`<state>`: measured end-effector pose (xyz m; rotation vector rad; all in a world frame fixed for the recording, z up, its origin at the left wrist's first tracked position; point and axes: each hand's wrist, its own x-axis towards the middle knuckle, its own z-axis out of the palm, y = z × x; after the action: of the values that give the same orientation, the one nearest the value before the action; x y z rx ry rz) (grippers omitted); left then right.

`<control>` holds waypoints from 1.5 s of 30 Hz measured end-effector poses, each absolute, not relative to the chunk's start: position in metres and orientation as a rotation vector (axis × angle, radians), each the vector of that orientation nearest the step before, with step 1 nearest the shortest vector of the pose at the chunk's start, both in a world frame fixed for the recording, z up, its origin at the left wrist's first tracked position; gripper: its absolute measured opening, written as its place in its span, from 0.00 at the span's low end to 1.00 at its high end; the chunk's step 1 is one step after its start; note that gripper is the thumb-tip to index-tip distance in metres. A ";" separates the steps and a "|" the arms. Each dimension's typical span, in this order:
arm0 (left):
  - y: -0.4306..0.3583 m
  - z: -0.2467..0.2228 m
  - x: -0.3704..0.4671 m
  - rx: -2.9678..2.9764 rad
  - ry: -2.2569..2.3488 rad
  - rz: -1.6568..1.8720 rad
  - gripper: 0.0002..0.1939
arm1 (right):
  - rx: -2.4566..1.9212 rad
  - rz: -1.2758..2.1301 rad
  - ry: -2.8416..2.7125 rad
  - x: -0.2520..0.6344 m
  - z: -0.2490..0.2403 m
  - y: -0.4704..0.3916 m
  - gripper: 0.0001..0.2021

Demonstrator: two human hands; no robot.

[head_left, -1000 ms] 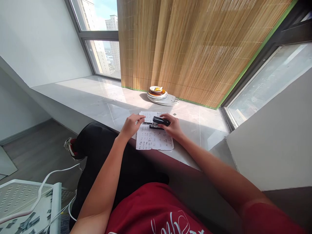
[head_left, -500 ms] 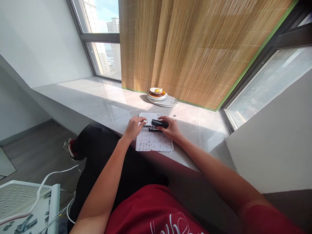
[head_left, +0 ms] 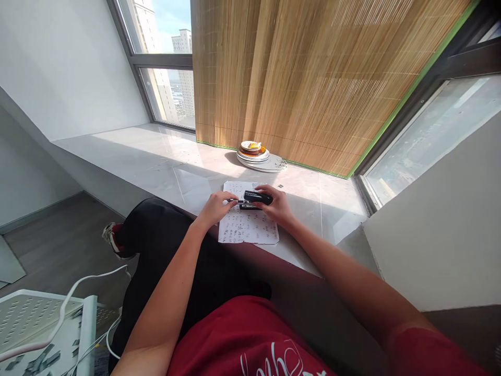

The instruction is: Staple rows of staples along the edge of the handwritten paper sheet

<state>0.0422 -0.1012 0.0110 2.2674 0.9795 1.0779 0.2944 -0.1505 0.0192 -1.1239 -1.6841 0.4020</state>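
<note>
A black stapler (head_left: 257, 197) lies over a handwritten sheet of paper (head_left: 248, 230) on the window ledge, its top raised from its base. My right hand (head_left: 277, 204) grips the stapler's right end, thumb on the near side and fingers over the far side. From the left, my left hand (head_left: 219, 206) pinches the end of a thin slide that sticks out of the stapler between top and base. Fingertips hide the slide's outer tip. Whether staples sit inside is too small to tell.
Beyond the paper stands a stack of plates (head_left: 254, 156). A small dark piece (head_left: 280, 186), perhaps a strip of staples, lies right of the paper. A bamboo blind (head_left: 293, 89) hangs behind. At lower left are a white perforated rack (head_left: 35, 313) and a white cable (head_left: 62, 308).
My left hand has moved slightly right, its fingers closing on the slide's end. Less of the slide shows outside the stapler. My right hand and the stapler have shifted only slightly.
</note>
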 end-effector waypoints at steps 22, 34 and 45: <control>-0.112 0.027 0.022 2.183 0.792 1.199 0.11 | -1.033 0.389 -1.720 0.302 0.030 -0.156 0.21; -0.123 0.041 0.027 2.292 0.655 1.070 0.20 | -0.882 0.544 -1.886 0.293 0.038 -0.167 0.23; -0.124 0.031 0.048 2.340 0.913 1.235 0.11 | -1.059 0.439 -1.745 0.291 0.044 -0.167 0.18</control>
<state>0.0483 -0.1237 0.0313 2.3397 0.9126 1.2354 0.2906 -0.1673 0.0439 -1.0592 -1.7446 0.4388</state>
